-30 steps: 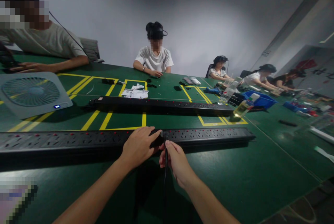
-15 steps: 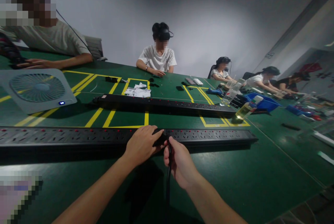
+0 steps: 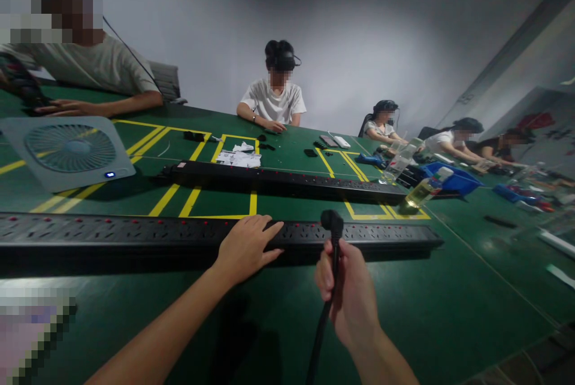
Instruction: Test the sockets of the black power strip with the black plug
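Green table surface: a felt-like green tabletop (image 3: pixel 449 313) with yellow tape outlines is filling most of the frame, running from the lower edge up to the middle.
Near power strip: a long black multi-socket power strip with small red switches (image 3: pixel 135 235) is lying flat across the frame from the far left to right of centre, just above the hands.
Left hand: the left hand (image 3: pixel 247 247) is resting palm down at centre frame, fingers spread apart and pressing on the top of the near power strip, not gripping anything.
Right hand: the right hand (image 3: pixel 353 295) is sitting lower centre-right, fingers curled tight around a black power cable (image 3: pixel 321 328).
Plug: the black plug head (image 3: pixel 332 221) at the cable's top end is sticking up above the right hand, hovering just in front of the near power strip; whether it is touching the strip is unclear.
Far power strip: a second long black power strip (image 3: pixel 278 180) is lying parallel, higher in the frame, across the yellow outlines.
Fan: a flat grey square fan with a small blue light (image 3: pixel 67 151) is sitting at the middle left.
Papers: white paper scraps (image 3: pixel 238 157) are lying just above the far strip.
Bottle: a clear bottle of yellowish liquid (image 3: pixel 424 190) is lying tilted at the right end of the far strip, beside a blue plastic tray (image 3: pixel 453 178).
Other people: several seated people are working along the far edge, one in a white T-shirt (image 3: pixel 274 103) at upper centre, with another person's forearm (image 3: pixel 99 108) resting at upper left.
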The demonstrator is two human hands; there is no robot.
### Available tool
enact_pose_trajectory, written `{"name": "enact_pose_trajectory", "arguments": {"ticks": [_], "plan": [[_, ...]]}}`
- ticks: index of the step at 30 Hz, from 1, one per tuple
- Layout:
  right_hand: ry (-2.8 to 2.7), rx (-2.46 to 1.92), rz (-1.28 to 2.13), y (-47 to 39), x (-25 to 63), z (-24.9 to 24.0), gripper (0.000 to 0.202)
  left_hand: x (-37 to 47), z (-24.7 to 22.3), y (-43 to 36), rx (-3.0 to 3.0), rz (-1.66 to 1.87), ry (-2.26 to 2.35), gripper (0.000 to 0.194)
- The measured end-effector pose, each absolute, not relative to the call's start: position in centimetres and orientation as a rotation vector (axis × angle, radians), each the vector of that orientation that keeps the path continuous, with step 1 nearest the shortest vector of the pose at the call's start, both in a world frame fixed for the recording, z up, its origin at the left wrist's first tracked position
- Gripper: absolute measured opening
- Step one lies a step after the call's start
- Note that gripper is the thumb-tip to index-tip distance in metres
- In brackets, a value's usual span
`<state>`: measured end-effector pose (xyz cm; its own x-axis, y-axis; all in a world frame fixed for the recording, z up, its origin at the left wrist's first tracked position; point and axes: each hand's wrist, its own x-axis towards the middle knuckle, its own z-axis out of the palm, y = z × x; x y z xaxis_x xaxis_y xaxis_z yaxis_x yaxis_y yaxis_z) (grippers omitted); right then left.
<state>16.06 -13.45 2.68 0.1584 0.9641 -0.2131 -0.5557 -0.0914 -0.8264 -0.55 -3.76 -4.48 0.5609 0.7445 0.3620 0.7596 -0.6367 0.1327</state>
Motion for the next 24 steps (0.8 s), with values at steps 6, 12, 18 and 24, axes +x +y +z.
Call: {"name": "enact_pose_trajectory", "arguments": {"ticks": [6, 12, 18, 24], "plan": [[-0.438, -0.939, 1.384, -16.3, 18.6, 2.2, 0.026, -0.1, -4.3, -4.0, -2.733, -0.575, -1.348, 0.053], [-0.387, -0.938, 1.391, -17.3, 19.8, 1.3, 0.025, 2.8, -4.5, -3.9, -2.706, -0.517, -1.337, 0.062], [-0.373, -0.937, 1.399, -17.8, 20.6, 1.0, 0.027, 4.6, -4.4, -3.1, -2.708, -0.431, -1.348, 0.072], [-0.381, -0.933, 1.383, -18.3, 21.0, 0.9, 0.027, 4.2, -4.2, -2.9, -2.699, -0.390, -1.321, 0.072]]}}
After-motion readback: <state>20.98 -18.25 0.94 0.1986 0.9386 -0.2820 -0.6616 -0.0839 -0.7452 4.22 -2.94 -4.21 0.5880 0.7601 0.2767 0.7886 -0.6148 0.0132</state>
